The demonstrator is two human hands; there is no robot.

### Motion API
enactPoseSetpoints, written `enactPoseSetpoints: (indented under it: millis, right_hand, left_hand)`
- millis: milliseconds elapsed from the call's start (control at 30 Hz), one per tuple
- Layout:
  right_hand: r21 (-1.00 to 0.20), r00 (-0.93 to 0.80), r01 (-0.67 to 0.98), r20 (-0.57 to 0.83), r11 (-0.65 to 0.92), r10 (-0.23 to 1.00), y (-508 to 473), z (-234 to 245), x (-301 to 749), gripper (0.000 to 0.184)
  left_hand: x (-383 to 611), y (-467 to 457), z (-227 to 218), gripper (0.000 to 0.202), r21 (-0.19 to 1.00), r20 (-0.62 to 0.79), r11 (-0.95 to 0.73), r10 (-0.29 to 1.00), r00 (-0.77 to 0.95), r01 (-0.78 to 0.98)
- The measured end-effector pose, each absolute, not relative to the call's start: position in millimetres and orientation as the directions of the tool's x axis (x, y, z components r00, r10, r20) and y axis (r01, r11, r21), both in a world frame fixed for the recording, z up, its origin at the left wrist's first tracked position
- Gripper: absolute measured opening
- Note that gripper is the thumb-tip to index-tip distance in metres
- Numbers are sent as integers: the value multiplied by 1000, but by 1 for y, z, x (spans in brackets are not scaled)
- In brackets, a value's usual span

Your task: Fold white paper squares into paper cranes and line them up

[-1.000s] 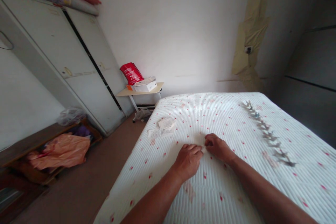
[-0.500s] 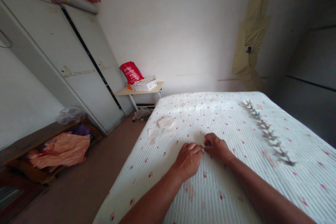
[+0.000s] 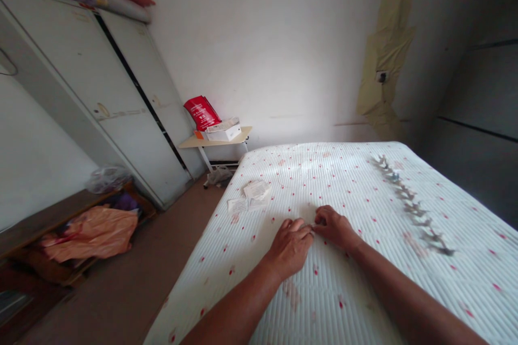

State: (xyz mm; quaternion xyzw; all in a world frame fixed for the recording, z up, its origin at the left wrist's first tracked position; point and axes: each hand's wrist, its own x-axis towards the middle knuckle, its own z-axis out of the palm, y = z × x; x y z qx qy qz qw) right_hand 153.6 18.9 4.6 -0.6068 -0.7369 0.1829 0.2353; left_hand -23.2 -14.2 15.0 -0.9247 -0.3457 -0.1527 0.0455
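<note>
At far left stands a pale metal wardrobe (image 3: 68, 70), and beside it a low wooden shelf (image 3: 28, 232) carries a crumpled orange plastic bag (image 3: 91, 237). Farther back, a small counter (image 3: 190, 143) holds a red bag (image 3: 202, 113) and a white box (image 3: 224, 133). On the white quilted mattress (image 3: 356, 285) with red dots lie a few paper slips (image 3: 253, 197), ahead and left of the hands. The left hand (image 3: 289, 245) rests on the mattress, fingers curled inward, and the right hand (image 3: 334, 228) curls toward it, their fingertips almost meeting around a tiny pale bit (image 3: 313, 226), too small to identify; whether it is gripped, I cannot tell. Farther right, a grey-brown row of dried sprigs (image 3: 413, 207) lies across the mattress, below a wall socket (image 3: 382, 76).
</note>
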Motion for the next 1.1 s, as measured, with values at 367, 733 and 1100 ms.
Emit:
enactPoseSetpoints:
  millis: [367, 733, 1100]
  right_hand:
    - [-585, -163, 776, 178, 237, 971, 24, -5, 157, 12]
    - [-606, -215, 719, 271, 340, 938, 27, -12, 165, 30]
    - [-505, -441, 666, 327, 548, 836, 21, -13, 176, 46]
  left_hand:
    - [-25, -15, 16, 18, 27, 303, -751, 635, 710, 660]
    - [-27, -7, 3, 15, 178, 381, -741, 659, 649, 648]
    - [-13, 10, -2, 11, 388, 391, -635, 770, 504, 668]
